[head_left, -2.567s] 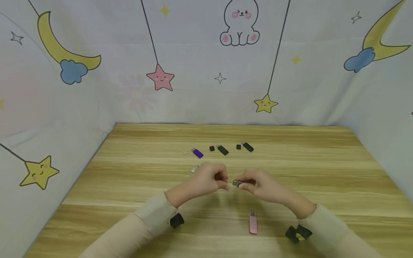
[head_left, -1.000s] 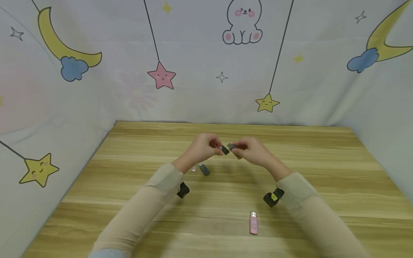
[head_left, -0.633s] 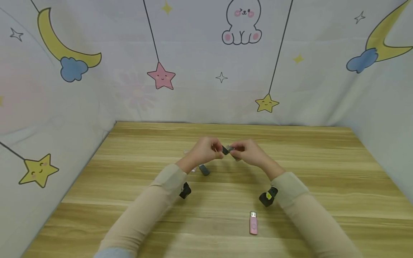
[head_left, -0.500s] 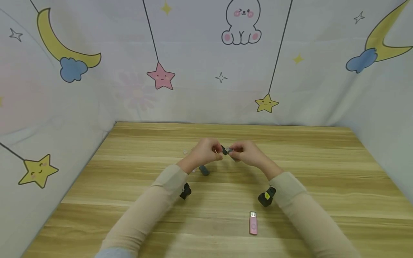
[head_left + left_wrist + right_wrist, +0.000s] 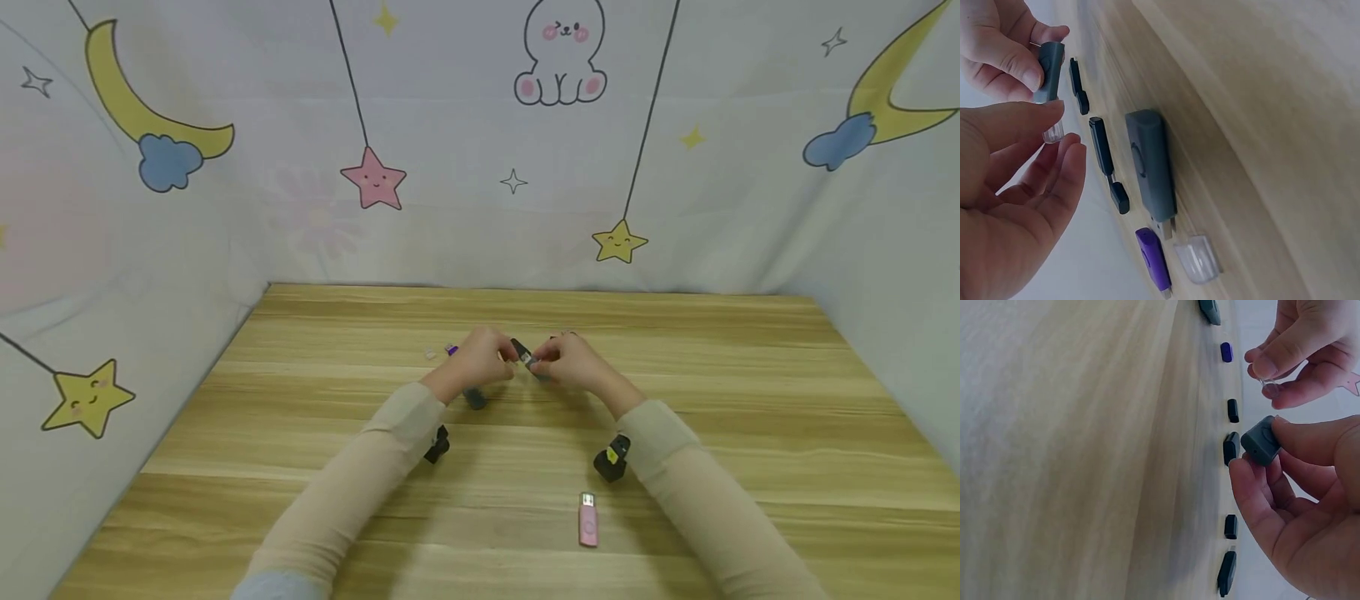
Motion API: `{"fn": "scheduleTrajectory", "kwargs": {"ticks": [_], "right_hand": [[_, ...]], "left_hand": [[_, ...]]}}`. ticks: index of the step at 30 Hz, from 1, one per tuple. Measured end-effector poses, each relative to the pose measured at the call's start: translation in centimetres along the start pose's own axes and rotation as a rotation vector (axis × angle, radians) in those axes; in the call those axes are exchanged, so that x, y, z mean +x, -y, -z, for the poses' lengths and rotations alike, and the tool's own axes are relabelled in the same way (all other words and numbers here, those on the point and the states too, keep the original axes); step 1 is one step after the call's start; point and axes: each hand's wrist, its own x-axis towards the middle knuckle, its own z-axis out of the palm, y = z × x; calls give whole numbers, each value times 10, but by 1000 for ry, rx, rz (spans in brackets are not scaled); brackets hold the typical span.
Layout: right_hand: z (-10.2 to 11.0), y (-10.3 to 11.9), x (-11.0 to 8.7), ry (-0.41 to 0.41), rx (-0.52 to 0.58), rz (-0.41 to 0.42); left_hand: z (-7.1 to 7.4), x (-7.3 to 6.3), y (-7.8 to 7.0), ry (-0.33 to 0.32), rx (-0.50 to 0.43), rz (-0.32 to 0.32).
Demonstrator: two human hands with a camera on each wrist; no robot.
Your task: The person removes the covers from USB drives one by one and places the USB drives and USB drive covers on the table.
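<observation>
My left hand (image 5: 480,360) pinches a small clear cap (image 5: 1054,132) between thumb and fingers. Opposite it, my right hand (image 5: 579,364) grips a dark grey-green USB flash drive (image 5: 1261,442) by its body. Its metal connector points toward the left hand in the head view, and a short gap separates the cap from the drive's body in the right wrist view. A second grey-green flash drive (image 5: 1152,165) lies on the table by the left wrist, its connector bare, with a clear cap (image 5: 1199,259) off its end.
A pink flash drive (image 5: 588,525) lies near the front of the wooden table (image 5: 225,467). Beyond the hands sit a purple drive (image 5: 1152,257) and two black drives, one (image 5: 1100,145) beside its black cap (image 5: 1120,197). A printed cloth (image 5: 465,233) backs the table.
Both hands have moved farther back over the table since the earliest frame, the grey-green drive staying in the right hand. Over the last second they have come down slightly and drawn a little nearer together.
</observation>
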Motion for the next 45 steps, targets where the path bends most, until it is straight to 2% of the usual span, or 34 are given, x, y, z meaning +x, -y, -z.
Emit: {"fn": "scheduleTrajectory", "kwargs": {"ticks": [11,18,25,35,45], "right_hand": [[-3,-1,2,29,-42,-71],[-7,-4,5,29,-91,-71],[-9,-4,6,16,-121,-76],[-11,-1,7,16,-162,-75],[-12,-3,7,-8,-167,-98]], "left_hand": [[-5,6,5,67,8,53],[-9,8,8,92,40,94],[-12,8,9,91,62,79],[-13,8,9,104,66,90],[-14,7,10,113,78,80]]}}
